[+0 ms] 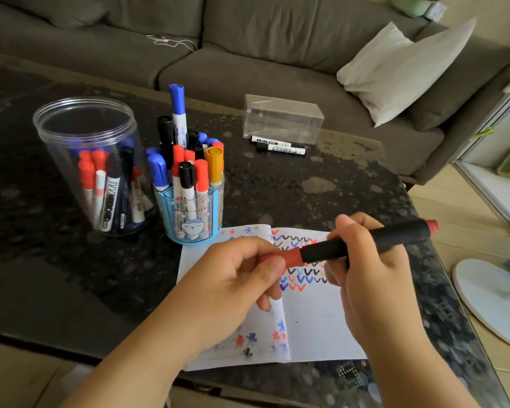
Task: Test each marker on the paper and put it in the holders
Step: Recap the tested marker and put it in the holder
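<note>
My right hand [374,278] grips the black marker [365,241] by its barrel, above the paper [315,322]. My left hand [236,275] pinches its red cap [290,258], seemingly still on. Beyond stand the blue holder [189,213] and clear jar [92,166], both holding markers.
</note>
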Motion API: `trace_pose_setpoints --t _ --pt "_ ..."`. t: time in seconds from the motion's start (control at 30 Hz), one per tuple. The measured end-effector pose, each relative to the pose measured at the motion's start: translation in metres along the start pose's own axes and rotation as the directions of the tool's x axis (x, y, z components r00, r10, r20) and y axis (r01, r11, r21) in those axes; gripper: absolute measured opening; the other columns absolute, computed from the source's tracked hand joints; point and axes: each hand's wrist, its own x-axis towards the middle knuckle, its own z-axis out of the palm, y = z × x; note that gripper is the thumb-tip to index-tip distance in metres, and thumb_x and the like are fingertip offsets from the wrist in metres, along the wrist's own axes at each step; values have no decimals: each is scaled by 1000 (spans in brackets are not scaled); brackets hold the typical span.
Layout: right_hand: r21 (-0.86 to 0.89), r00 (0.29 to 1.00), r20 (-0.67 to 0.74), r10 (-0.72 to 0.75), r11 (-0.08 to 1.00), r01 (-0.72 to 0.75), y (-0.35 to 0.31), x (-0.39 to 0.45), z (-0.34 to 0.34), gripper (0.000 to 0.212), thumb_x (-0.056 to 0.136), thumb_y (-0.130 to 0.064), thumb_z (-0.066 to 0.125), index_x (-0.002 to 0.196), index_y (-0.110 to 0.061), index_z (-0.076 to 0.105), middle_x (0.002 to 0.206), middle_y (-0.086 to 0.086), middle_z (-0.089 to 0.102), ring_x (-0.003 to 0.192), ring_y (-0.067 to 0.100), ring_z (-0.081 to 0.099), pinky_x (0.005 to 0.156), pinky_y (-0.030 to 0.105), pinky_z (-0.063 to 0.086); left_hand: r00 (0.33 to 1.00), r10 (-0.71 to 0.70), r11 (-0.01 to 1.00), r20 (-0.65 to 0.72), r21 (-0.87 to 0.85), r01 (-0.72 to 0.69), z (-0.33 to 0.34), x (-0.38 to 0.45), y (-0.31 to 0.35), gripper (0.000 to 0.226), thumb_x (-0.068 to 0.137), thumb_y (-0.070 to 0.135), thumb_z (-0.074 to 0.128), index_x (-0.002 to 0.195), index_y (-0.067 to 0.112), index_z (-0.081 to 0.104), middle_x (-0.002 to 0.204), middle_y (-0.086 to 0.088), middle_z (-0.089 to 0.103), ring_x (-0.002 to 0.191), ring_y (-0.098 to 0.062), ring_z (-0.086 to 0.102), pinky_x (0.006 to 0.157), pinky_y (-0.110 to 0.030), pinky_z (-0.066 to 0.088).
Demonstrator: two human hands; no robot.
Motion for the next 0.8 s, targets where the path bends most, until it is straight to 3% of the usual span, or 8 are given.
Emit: trace_pose_setpoints --t 0.17,0.3,0.43,0.53,0.63,0.7,0.8 --pt "137 995 -94 -22 990 34 0 -10 18 31 77 -18 50 57 -19 26 61 9 15 50 15 18 45 28 21 995 67 990 -69 -122 -75 0 -4 0 13 88 21 56 84 22 68 63 5 66 57 -7 58 58 -15 45" --pt "144 998 -66 -19 989 28 4 -14 27 32 77 -15 47 53 -21 27 53 -1 21 48 13 21 43 25 24 994 95 984 -56 -146 -102 -7 -6 -3 13 88 14 56 83 16 68 60 1 65 54 -6 56 57 -15 44" --pt "177 997 -32 67 982 -60 6 -13 33 34 79 -15 48 53 -22 28 51 -7 22 49 12 21 44 26 23 996 74 991 -59 -107 -80 -11 -10 -4 13 88 17 56 82 18 67 63 1 67 57 -6 59 60 -19 48" --pt "175 985 23 173 969 -175 6 -10 36 42 93 -21 52 57 -18 31 47 -3 23 46 13 20 49 32 20 985 109 992 -131 -56 -117 -16 -9 -2 11 88 18 56 82 19 65 64 3 67 58 -6 59 63 -19 49" --pt "7 946 131 298 954 -301 6 -12 39 46 78 -53 54 65 -9 51 48 5 45 44 12 35 53 30 30 954 163 982 -253 -51 -182 -27 -7 2 6 84 18 61 85 20 66 62 7 65 60 -3 60 63 -18 48" --pt "-214 946 82 314 933 -290 8 -17 36 46 79 -50 56 76 -4 56 48 2 54 44 12 43 53 29 38 916 200 974 -348 -33 -225 -40 -7 4 5 83 17 62 86 17 66 61 11 64 60 0 59 62 -14 47" --pt "-456 999 49 -2 890 24 1 -22 37 13 80 -30 67 83 -20 59 65 -2 62 55 16 54 56 27 46 846 259 957 -466 8 -288 -59 -12 10 7 79 24 64 82 20 69 63 15 65 62 3 59 61 -8 44"
